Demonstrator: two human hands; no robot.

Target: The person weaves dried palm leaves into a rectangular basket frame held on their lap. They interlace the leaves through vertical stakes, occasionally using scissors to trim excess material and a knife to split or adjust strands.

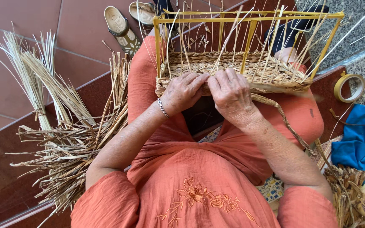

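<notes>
1. Left hand and right hand are both curled shut, pinching the braid against the basket near rim.
2. Basket sits on the lap inside a yellow frame.
3. Progress: base plus a few low rows woven; uprights bare above, so most of the wall is left.
4. Straw is piled at left.

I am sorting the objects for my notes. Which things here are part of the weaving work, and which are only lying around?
In the work:
- left hand and right hand, both on the basket's near woven edge
- half-woven basket on a yellow frame
- braided cord trailing from the basket
- dried straw bundles on the floor

Lying about:
- tape roll
- blue cloth
- sandals
</notes>
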